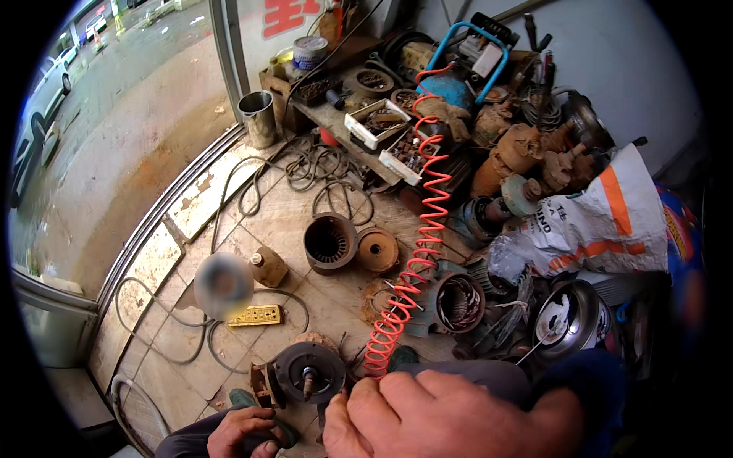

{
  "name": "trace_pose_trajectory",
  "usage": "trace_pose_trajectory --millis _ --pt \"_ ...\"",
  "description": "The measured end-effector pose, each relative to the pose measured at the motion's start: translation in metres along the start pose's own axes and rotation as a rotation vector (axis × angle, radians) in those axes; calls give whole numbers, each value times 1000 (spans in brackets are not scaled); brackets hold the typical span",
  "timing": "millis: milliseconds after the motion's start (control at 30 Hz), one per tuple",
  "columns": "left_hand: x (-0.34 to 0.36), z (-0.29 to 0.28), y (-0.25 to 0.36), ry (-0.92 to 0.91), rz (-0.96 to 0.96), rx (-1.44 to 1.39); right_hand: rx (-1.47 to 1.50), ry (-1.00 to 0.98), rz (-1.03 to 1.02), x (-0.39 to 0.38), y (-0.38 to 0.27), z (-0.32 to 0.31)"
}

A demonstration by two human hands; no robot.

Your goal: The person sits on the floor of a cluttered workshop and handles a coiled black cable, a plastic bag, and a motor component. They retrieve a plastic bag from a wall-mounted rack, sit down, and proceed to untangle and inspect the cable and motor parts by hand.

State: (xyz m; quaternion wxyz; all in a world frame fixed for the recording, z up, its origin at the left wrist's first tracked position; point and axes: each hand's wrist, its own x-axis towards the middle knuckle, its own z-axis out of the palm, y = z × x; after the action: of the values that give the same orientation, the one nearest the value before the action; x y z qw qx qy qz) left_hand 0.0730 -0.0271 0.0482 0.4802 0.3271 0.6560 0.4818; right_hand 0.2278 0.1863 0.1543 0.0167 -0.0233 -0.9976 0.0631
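Low in the head view, a dark round metal plate with a central shaft [309,374] sits upright on a rusty motor part between my feet. My left hand [243,433] is left of and below it, fingers curled; what they hold, if anything, is hidden. My right hand [412,416] is large in the foreground, closed just right of and below the plate, on something I cannot make out. A red coiled hose [401,305] runs down from the back to just behind this hand; its lower end is hidden.
Ahead lie a hollow motor housing [330,243], rusty cover [378,248], jug [267,267], yellow power strip [256,316], loose cables and a second housing [456,304]. Rusty parts, trays [378,122] and a white sack [592,221] crowd the back and right. A glass door [130,114] stands left.
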Motion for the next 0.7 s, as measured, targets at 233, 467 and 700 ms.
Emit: trace_pose_trajectory --millis 233,467,700 --pt "-6 0 8 48 174 230 274 -129 72 -47 -9 66" --pt "14 -13 -4 37 -34 169 304 -216 224 -67 15 130" --pt "66 -42 -26 116 -258 220 -6 -336 333 -46 37 152"
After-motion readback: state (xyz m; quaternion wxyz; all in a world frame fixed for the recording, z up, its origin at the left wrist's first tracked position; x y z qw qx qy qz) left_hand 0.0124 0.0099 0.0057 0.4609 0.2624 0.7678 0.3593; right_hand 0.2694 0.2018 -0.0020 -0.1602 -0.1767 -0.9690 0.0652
